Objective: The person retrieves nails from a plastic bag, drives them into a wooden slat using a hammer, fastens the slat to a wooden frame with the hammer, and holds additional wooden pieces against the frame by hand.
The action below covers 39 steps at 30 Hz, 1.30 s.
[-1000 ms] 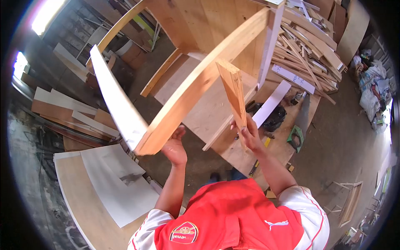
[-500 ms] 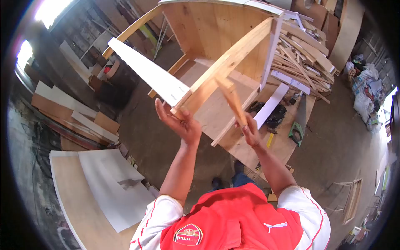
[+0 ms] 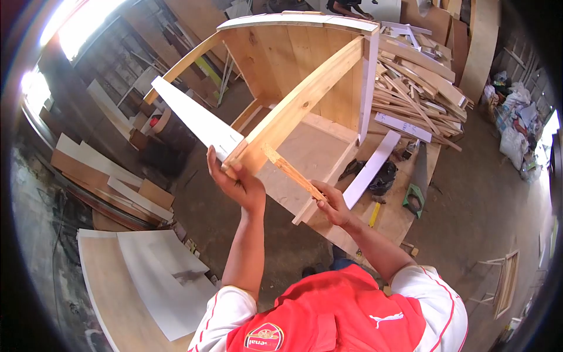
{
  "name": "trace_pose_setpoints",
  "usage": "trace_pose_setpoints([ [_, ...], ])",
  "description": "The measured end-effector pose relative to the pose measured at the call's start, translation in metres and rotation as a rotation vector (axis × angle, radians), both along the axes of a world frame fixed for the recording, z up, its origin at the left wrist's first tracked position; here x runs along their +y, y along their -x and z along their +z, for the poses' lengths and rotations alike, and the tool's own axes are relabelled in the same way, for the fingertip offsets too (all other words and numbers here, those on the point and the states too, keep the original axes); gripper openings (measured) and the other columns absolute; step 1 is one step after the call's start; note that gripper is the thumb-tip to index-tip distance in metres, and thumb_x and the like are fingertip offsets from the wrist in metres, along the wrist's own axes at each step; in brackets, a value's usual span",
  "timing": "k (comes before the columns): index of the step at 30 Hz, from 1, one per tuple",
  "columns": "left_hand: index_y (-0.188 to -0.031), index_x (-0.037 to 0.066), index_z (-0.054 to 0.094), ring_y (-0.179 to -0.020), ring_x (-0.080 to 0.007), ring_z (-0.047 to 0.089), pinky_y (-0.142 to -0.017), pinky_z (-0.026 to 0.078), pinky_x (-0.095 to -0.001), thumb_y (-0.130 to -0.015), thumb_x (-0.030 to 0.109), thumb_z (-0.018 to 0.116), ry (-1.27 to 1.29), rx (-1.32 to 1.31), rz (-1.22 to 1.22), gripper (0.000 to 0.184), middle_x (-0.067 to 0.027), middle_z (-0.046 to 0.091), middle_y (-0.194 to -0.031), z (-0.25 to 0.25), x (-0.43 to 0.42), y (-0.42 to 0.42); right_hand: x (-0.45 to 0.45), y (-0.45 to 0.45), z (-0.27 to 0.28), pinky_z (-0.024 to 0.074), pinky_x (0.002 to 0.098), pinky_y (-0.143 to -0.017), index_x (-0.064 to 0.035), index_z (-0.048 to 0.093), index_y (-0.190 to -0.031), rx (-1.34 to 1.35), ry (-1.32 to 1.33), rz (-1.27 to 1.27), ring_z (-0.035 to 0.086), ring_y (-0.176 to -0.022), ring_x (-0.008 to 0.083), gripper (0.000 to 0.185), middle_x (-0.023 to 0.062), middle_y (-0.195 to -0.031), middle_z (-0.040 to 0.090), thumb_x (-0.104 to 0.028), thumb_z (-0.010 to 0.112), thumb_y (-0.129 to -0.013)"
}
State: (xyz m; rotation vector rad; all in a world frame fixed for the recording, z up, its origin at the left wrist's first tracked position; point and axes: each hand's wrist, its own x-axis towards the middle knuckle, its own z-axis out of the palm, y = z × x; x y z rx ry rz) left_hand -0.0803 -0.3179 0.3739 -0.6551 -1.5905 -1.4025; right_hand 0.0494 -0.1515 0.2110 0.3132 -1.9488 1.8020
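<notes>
Wooden frame (image 3: 302, 105) sits half on the worktop (image 3: 394, 226), its near-left corner sticking out over bare floor (image 3: 202, 193). The left hand (image 3: 239, 186) has its fingers wrapped round that corner, where the white strip (image 3: 193, 114) meets the curved rail, while the right hand (image 3: 333, 205) is pinching the near end of a loose stick (image 3: 291, 173). Its far end is super close to the rail; can't tell if they touch.

Biggest worry, imo: with that corner unsupported, a hard push could tip or skew the whole thing, and a slipping stick could scuff the rail or jab the left fingers. Splinters too, that edge looks rough.

Roomwise, the left side has plenty of floor. The right's tighter: white board (image 3: 372, 170), black bag (image 3: 384, 179) and handsaw (image 3: 414, 199) crowd that side, with the wood pile (image 3: 410, 100) beyond.
</notes>
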Motion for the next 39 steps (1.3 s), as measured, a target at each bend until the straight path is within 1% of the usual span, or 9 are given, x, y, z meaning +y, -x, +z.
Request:
trace_pose_setpoints([
  [5,-0.149,-0.004,0.039,-0.134,-0.0282,0.047,-0.112,0.036,-0.041,-0.108,0.032,0.051,-0.016,-0.033,-0.067,0.056,-0.0189,0.045,-0.149,0.025,0.018,0.004,-0.003,0.002,0.008,0.0427,0.0388,-0.107,0.0035,0.052,-0.142,-0.025,0.019,0.024,0.059,-0.125,0.0291,0.05,0.0199,-0.133,0.063,-0.025,0.058,-0.101],
  [8,-0.149,-0.004,0.039,-0.134,-0.0258,0.046,-0.113,0.035,-0.0391,-0.109,0.029,0.051,-0.02,-0.004,-0.113,0.053,-0.018,0.044,-0.151,0.033,0.026,0.008,-0.001,0.006,0.006,0.0418,0.0378,-0.108,0.0032,0.052,-0.143,-0.034,0.012,0.028,0.058,-0.126,0.0267,0.05,0.0189,-0.134,0.063,-0.023,0.059,-0.101],
  [14,-0.149,-0.003,0.037,-0.137,-0.0257,0.044,-0.114,0.034,-0.0384,-0.11,0.026,0.049,0.053,0.016,-0.118,0.05,-0.0178,0.044,-0.151,0.051,0.035,0.01,0.003,0.012,0.009,0.043,0.0366,-0.106,0.0031,0.052,-0.143,-0.054,0.142,0.079,0.059,-0.123,0.024,0.048,0.0175,-0.133,0.064,-0.023,0.058,-0.103],
  [17,-0.149,-0.003,0.036,-0.139,-0.0271,0.043,-0.115,0.033,-0.0392,-0.11,0.024,0.047,0.072,0.004,-0.161,0.049,-0.0182,0.043,-0.151,0.059,0.038,0.013,0.01,0.018,-0.002,0.0436,0.0366,-0.106,0.0031,0.053,-0.142,-0.034,0.082,0.068,0.059,-0.123,0.0238,0.047,0.0168,-0.131,0.065,-0.024,0.057,-0.104],
  [20,-0.15,-0.003,0.035,-0.141,-0.0285,0.042,-0.116,0.032,-0.0402,-0.11,0.022,0.047,0.082,0.014,-0.199,0.048,-0.0188,0.041,-0.151,0.064,0.045,0.02,0.013,0.021,-0.006,0.0438,0.0364,-0.105,0.0033,0.053,-0.142,-0.041,0.115,0.065,0.059,-0.123,0.0228,0.047,0.0163,-0.13,0.066,-0.024,0.057,-0.104],
  [29,-0.149,-0.003,0.034,-0.142,-0.0302,0.04,-0.116,0.033,-0.0427,-0.11,0.022,0.045,0.14,0.053,-0.183,0.047,-0.02,0.041,-0.15,0.085,0.06,0.026,0.023,0.027,-0.004,0.047,0.0365,-0.099,0.0006,0.055,-0.141,-0.059,0.101,0.054,0.063,-0.114,0.0218,0.046,0.014,-0.123,0.069,-0.025,0.056,-0.104],
  [32,-0.148,-0.003,0.034,-0.142,-0.0309,0.04,-0.116,0.033,-0.0434,-0.111,0.023,0.044,0.152,0.068,-0.176,0.046,-0.0204,0.041,-0.149,0.089,0.066,0.03,0.026,0.029,-0.006,0.0472,0.0359,-0.099,0.0008,0.056,-0.141,-0.048,0.139,0.071,0.063,-0.114,0.0219,0.046,0.0148,-0.123,0.069,-0.027,0.056,-0.104],
  [35,-0.148,-0.002,0.034,-0.141,-0.0314,0.041,-0.116,0.033,-0.0441,-0.111,0.024,0.043,0.16,0.066,-0.17,0.046,-0.0207,0.042,-0.148,0.092,0.07,0.033,0.028,0.03,-0.003,0.0477,0.0349,-0.096,0.0007,0.056,-0.141,-0.101,0.171,0.106,0.063,-0.11,0.0208,0.047,0.014,-0.119,0.069,-0.028,0.056,-0.105],
  [39,-0.148,-0.002,0.035,-0.14,-0.0315,0.042,-0.115,0.033,-0.044,-0.111,0.025,0.043,0.136,0.032,-0.198,0.047,-0.0205,0.042,-0.148,0.094,0.072,0.03,0.022,0.044,0.0,0.0501,0.0349,-0.087,0.0004,0.056,-0.141,-0.057,0.139,0.081,0.063,-0.096,0.0188,0.047,0.0114,-0.107,0.069,-0.03,0.054,-0.105],
])
